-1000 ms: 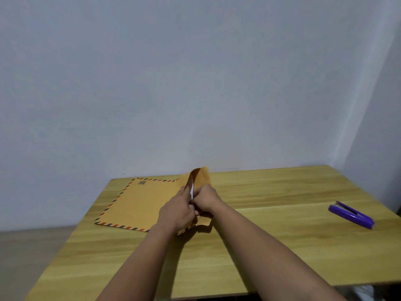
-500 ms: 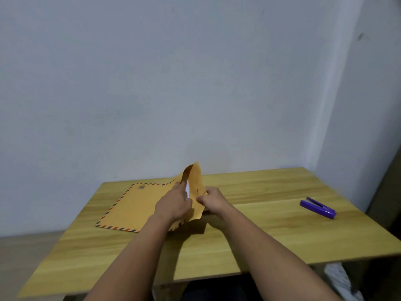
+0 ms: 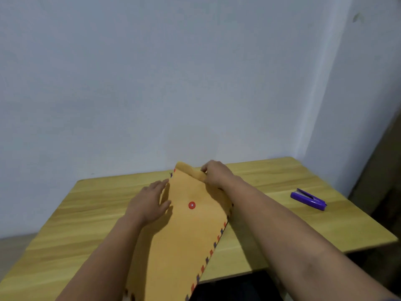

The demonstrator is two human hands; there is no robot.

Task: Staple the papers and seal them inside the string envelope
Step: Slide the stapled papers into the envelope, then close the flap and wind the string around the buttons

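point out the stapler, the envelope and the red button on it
stapler (image 3: 308, 199), head view, on the middle of its purple top
envelope (image 3: 184, 235), head view, on its bare brown face
red button (image 3: 191, 205), head view, on the disc's centre

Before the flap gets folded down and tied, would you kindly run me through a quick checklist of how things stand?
1. Envelope turned button side up: ok, the red button shows.
2. Flap in hand: ok, the right hand grips its far edge, rolled over.
3. Envelope steadied: ok, the left hand lies flat along its left edge.
4. Papers fully inside: cannot tell, none show.
5. String free to wind: cannot tell, no string visible.
6. Stapler out of the way: ok, far right on the table.
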